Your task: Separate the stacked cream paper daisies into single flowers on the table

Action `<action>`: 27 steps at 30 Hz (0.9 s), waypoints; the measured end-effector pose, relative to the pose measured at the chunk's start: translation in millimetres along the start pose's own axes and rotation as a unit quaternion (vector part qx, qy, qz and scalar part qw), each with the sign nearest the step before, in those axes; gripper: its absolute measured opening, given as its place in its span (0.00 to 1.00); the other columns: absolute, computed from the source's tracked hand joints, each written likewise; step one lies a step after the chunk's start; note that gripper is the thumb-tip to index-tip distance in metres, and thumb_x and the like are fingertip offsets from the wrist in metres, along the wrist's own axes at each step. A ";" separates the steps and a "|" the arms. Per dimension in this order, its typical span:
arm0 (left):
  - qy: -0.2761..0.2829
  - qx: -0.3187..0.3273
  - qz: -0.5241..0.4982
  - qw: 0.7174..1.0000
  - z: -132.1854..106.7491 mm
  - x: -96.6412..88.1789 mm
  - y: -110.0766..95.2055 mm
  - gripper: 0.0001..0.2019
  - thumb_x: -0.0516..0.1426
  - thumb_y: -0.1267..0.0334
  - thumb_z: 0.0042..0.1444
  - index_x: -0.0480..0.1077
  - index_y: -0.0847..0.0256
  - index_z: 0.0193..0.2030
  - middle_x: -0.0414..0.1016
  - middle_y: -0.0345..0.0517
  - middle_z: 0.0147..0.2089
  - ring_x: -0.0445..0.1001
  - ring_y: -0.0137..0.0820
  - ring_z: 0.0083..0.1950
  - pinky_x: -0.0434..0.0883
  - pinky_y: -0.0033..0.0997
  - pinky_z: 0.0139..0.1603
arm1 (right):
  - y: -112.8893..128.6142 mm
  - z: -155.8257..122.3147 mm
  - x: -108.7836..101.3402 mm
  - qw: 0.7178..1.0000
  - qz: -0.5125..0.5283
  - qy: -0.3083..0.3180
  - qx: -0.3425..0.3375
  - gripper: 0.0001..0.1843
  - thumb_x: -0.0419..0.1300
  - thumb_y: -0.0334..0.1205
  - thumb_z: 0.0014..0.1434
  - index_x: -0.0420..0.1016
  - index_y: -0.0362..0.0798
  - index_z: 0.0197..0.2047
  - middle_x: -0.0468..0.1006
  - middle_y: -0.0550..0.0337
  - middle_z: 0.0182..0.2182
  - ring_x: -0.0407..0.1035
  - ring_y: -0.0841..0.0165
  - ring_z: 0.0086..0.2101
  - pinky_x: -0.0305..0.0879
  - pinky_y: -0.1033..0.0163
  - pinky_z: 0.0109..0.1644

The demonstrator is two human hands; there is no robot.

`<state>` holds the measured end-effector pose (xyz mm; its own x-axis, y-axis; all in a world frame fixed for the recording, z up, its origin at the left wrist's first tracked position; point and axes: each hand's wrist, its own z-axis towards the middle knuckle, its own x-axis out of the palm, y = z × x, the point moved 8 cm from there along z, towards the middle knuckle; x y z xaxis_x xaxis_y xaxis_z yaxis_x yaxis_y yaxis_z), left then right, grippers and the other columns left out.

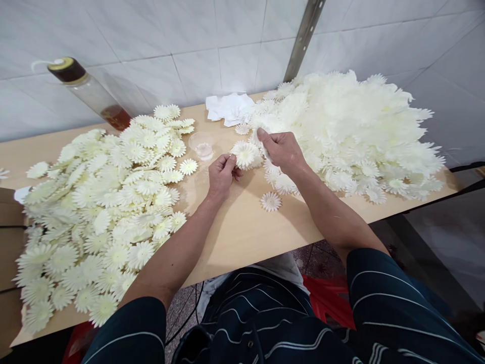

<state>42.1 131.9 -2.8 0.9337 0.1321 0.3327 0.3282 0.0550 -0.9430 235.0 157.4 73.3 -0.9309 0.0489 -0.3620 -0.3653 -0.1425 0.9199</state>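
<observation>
1. Left hand (223, 174) pinches flower (245, 154), white, layered, thin-petalled, between hands.
2. Right hand (282, 149) curled just beside it; grip unclear.
3. Beyond left hand: clear cylindrical bottle (90, 96), reddish-amber liquid (117, 118) inside.

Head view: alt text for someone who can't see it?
A person's left hand pinches a pale flower above a light-brown table, the right hand close beside it. A flower pile lies to the left, a flower heap to the right; a part-filled bottle stands back left.
</observation>
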 end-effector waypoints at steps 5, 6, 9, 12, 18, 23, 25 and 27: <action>0.005 0.005 -0.009 1.000 -0.1 1.2 -0.4 0.18 0.73 0.52 0.63 0.76 0.60 0.30 0.74 0.37 0.20 0.70 0.24 0.19 0.66 0.22 0.21 | -5.4 5.8 -3.5 1.000 0.014 -0.001 0.021 0.35 0.73 0.67 0.65 0.63 0.52 0.25 0.69 0.62 0.21 0.55 0.74 0.19 0.47 0.61 0.22; 0.006 0.006 -0.006 1.000 -0.2 1.4 -0.5 0.18 0.73 0.52 0.63 0.76 0.60 0.30 0.74 0.37 0.20 0.70 0.24 0.19 0.66 0.22 0.21 | -5.6 6.9 -4.9 1.000 0.017 -0.001 0.021 0.31 0.75 0.63 0.64 0.66 0.52 0.27 0.69 0.63 0.21 0.55 0.74 0.20 0.48 0.62 0.22; 0.002 0.001 0.008 1.000 -0.4 1.0 -0.3 0.18 0.73 0.51 0.63 0.76 0.60 0.30 0.74 0.37 0.20 0.69 0.24 0.19 0.65 0.21 0.21 | -5.3 9.7 -10.5 1.000 0.021 -0.004 0.009 0.29 0.77 0.58 0.63 0.66 0.53 0.28 0.66 0.66 0.21 0.55 0.74 0.20 0.48 0.62 0.23; 0.002 -0.004 0.018 1.000 -0.6 0.9 0.0 0.19 0.73 0.50 0.63 0.75 0.60 0.30 0.74 0.38 0.20 0.70 0.24 0.19 0.66 0.21 0.21 | -5.8 12.0 -16.3 1.000 0.011 0.004 -0.008 0.37 0.76 0.61 0.64 0.56 0.53 0.24 0.56 0.68 0.19 0.51 0.74 0.21 0.46 0.61 0.24; 0.007 0.004 0.019 1.000 -0.2 1.0 0.3 0.21 0.73 0.47 0.63 0.75 0.59 0.31 0.74 0.37 0.20 0.70 0.25 0.19 0.66 0.22 0.20 | -10.8 15.4 -27.3 0.999 -0.028 0.015 -0.005 0.34 0.73 0.65 0.67 0.63 0.54 0.25 0.54 0.67 0.17 0.50 0.72 0.21 0.48 0.60 0.24; 0.015 0.007 0.023 1.000 0.3 2.0 -0.3 0.21 0.73 0.47 0.64 0.74 0.59 0.31 0.74 0.37 0.21 0.71 0.25 0.19 0.67 0.22 0.20 | -14.8 19.9 -31.9 0.999 -0.021 -0.007 0.023 0.32 0.73 0.51 0.67 0.56 0.53 0.25 0.53 0.67 0.20 0.47 0.73 0.23 0.44 0.61 0.25; 0.013 -0.002 0.031 0.999 0.4 1.6 -0.1 0.20 0.73 0.48 0.65 0.75 0.60 0.32 0.74 0.37 0.21 0.71 0.24 0.19 0.67 0.22 0.21 | -16.5 20.9 -31.8 0.999 -0.012 -0.007 0.038 0.29 0.73 0.46 0.66 0.56 0.53 0.26 0.53 0.67 0.21 0.46 0.73 0.24 0.43 0.61 0.25; 0.011 -0.007 0.035 0.999 0.2 1.4 -0.3 0.20 0.73 0.49 0.65 0.75 0.60 0.32 0.74 0.37 0.21 0.71 0.24 0.19 0.67 0.22 0.21 | -15.1 20.9 -32.3 0.999 -0.011 -0.004 0.034 0.27 0.72 0.44 0.65 0.57 0.53 0.27 0.54 0.67 0.22 0.46 0.72 0.25 0.44 0.60 0.26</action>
<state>43.3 132.3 -2.0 0.9575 0.1131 0.2652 0.2633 0.0321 -0.9642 270.5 178.6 74.2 -0.9225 0.0600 -0.3814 -0.3852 -0.0740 0.9199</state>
